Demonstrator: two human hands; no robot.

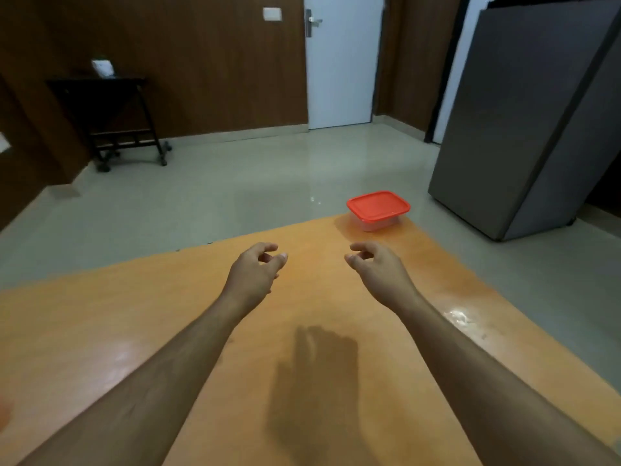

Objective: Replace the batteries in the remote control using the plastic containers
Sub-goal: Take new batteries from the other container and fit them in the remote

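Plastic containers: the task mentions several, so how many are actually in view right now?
1. A clear container with a red lid sits near the far edge of the orange table, beyond the right hand. Others may lie outside the frame.

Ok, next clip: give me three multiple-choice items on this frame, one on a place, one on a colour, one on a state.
1. Where is the plastic container?
A. far right corner of the table
B. between the hands
C. on the floor

2. What colour is its lid?
A. blue
B. red
C. white

3. What are the left hand and right hand holding?
A. a remote control
B. batteries
C. nothing

Key: 1 A, it sits by the table's far right edge, beyond the right hand. 2 B, the lid is red over a clear base. 3 C, both hands hover with loosely curled, empty fingers.
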